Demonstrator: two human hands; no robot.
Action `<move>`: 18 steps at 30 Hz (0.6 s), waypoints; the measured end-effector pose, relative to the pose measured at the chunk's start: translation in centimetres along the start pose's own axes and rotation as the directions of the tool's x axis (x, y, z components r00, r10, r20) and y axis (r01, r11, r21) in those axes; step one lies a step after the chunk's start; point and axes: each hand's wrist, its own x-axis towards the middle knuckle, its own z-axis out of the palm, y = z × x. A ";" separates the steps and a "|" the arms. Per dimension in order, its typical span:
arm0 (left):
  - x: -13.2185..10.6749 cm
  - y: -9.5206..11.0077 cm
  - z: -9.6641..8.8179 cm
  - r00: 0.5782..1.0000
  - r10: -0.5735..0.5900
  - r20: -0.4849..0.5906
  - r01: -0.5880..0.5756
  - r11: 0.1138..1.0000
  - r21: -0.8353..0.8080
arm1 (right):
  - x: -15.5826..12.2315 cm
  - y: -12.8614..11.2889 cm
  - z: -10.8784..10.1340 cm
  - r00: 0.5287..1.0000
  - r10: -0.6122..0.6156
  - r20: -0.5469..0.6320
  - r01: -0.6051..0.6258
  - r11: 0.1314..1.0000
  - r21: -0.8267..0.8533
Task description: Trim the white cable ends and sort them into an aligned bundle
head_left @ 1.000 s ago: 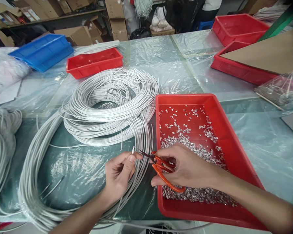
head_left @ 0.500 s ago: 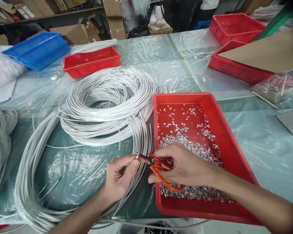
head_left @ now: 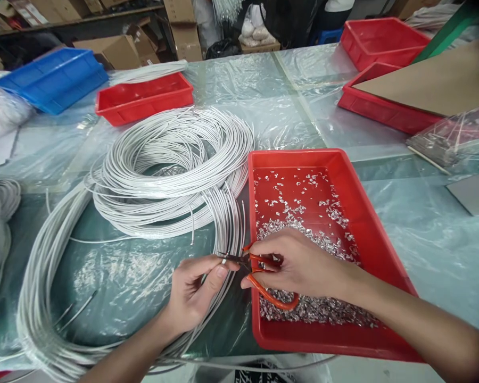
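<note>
My right hand [head_left: 293,263] is closed around a pair of orange-handled scissors [head_left: 273,305] above the near left part of a red tray [head_left: 383,255]. Their dark blades point left and meet the tip of a white cable [head_left: 224,261]. That cable end is pinched between thumb and forefinger of my left hand [head_left: 197,290]. Shiny silvery scraps [head_left: 323,311] lie heaped in the tray below the scissors. Behind my left hand, more white cable ends [head_left: 227,218] run down from a large coil of white cable [head_left: 175,159].
A second cable bundle [head_left: 0,223] lies at the left edge. A blue bin [head_left: 51,80] and a small red bin [head_left: 146,98] stand at the back left. Red bins [head_left: 383,42], one with cardboard [head_left: 431,82] on it, stand at the back right. Plastic sheeting covers the table.
The whole view has shifted slightly. Both hands keep their hold on the cable and the scissors, with the blades still at the cable tip.
</note>
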 end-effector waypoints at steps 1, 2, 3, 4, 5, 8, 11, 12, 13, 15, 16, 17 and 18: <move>0.0 0.0 0.0 1.000 0.009 0.009 -0.009 1.000 -0.001 | 0.0 0.0 -0.1 1.000 -0.014 0.002 0.014 1.000 -0.016; 0.0 0.0 -0.1 1.000 0.019 0.018 -0.019 1.000 -0.004 | 0.0 0.1 -0.1 1.000 -0.029 0.001 0.029 0.999 -0.037; 0.1 0.0 -0.1 0.999 0.027 0.025 -0.027 1.000 -0.009 | 0.0 0.1 -0.1 0.999 -0.044 -0.001 0.044 0.997 -0.062; 0.1 0.1 -0.1 0.999 0.034 0.032 -0.034 0.999 -0.020 | 0.0 0.2 -0.2 0.998 -0.058 -0.003 0.058 0.994 -0.088; 0.1 0.1 -0.1 0.999 0.035 0.042 -0.033 0.999 -0.037 | 0.0 0.2 -0.2 0.997 -0.072 -0.004 0.071 0.991 -0.115; 0.2 0.1 -0.2 0.995 -0.005 0.104 0.019 0.992 -0.129 | -0.1 0.3 -0.4 0.995 -0.095 0.006 0.094 0.982 -0.163; 0.2 0.2 -0.4 0.984 -0.045 0.174 0.086 0.968 -0.236 | -0.1 0.2 -0.5 0.994 -0.102 0.037 0.107 0.981 -0.162; 0.2 0.2 -0.5 0.980 -0.053 0.193 0.104 0.959 -0.265 | -0.1 0.2 -0.6 0.993 -0.103 0.050 0.110 0.981 -0.161; 0.1 0.3 -0.5 0.975 -0.060 0.212 0.122 0.949 -0.291 | -0.1 0.2 -0.6 0.992 -0.106 0.061 0.115 0.980 -0.160; 0.2 0.3 -0.6 0.963 -0.085 0.256 0.172 0.925 -0.338 | -0.1 0.1 -0.7 0.990 -0.118 0.076 0.129 0.979 -0.160; 0.2 0.3 -0.7 0.954 -0.101 0.281 0.201 0.912 -0.358 | -0.1 0.1 -0.7 0.989 -0.128 0.079 0.139 0.977 -0.159; 0.2 0.3 -0.8 0.945 -0.114 0.306 0.230 0.898 -0.376 | -0.1 0.1 -0.7 0.987 -0.136 0.080 0.148 0.976 -0.160; 0.2 0.4 -0.8 0.936 -0.123 0.330 0.254 0.884 -0.393 | -0.1 0.2 -0.7 0.986 -0.144 0.081 0.156 0.974 -0.164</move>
